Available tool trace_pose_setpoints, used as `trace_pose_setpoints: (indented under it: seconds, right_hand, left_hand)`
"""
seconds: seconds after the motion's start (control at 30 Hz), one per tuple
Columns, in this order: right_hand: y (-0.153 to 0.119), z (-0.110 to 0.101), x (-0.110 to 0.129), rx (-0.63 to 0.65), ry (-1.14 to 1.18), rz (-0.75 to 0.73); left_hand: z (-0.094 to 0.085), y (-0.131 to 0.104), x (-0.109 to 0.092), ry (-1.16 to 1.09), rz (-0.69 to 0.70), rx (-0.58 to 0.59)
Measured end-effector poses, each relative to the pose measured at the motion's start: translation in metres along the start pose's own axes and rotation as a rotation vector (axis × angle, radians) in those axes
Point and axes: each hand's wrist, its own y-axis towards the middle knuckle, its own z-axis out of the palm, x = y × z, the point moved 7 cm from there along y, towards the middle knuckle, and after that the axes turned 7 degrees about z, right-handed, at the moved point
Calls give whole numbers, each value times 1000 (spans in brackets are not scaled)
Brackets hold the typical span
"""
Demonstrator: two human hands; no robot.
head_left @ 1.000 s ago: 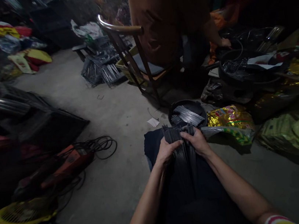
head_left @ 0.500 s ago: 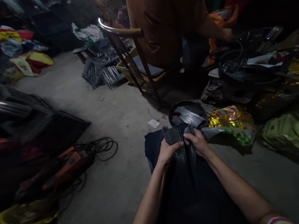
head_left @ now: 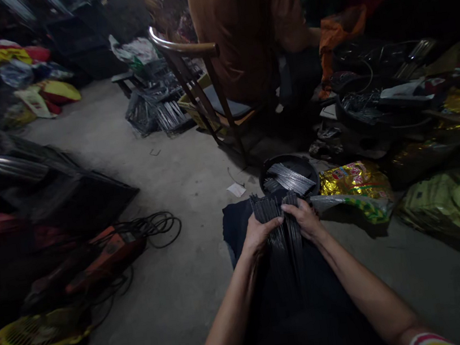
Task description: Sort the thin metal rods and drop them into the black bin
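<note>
Over my lap, my left hand [head_left: 259, 232] is closed round a bundle of thin dark metal rods [head_left: 273, 235], its thumb lying across them. My right hand [head_left: 305, 218] grips a narrower bundle of the same rods [head_left: 294, 237] close beside it, thumb on top. Both bundles point away from me, with their lower ends fading into the dark cloth [head_left: 237, 223] on my lap. Just beyond my hands, a round black basin [head_left: 265, 173] holds more rods [head_left: 293, 178], lying aslant. What exactly the rods are is too dim to tell.
A person in a brown shirt [head_left: 232, 35] sits ahead on a wooden chair [head_left: 221, 82]. To the right lie a gold packet [head_left: 355, 180], a pale green sack [head_left: 457, 203] and a black tub [head_left: 341, 108]. Coiled cable [head_left: 161, 228] and a yellow basket [head_left: 34, 337] are at left.
The rods in my right hand are spread slightly wider and sit closer to the left bundle. The seated person has leaned left, and their forearm has drawn back behind the orange bag.
</note>
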Motion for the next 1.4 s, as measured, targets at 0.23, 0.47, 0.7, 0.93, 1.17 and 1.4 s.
trace_pose_setpoints:
  seconds: [0.23,0.47,0.7,0.93,1.17,1.4]
  right_hand:
    - [0,5,6,-39,-81,-60]
    - [-1,2,4,-35,-23,-9]
    - [2,5,9,-25,-131,-74]
    - [1,0,2,-36,-51,-17]
    - [4,3,3,-17,-107,-54]
    - [6,2,-6,-15,19,44]
  left_hand:
    - [-4,4,1,96,54,-9]
    - [2,0,-1,-6,31,22]
    - [-3,-1,5,-10,-10,35]
    - [-1,-2,1,-21,-23,-2]
    - [1,-1,1,-1,-16,16]
    - [-1,-2,6,-69,-37,50]
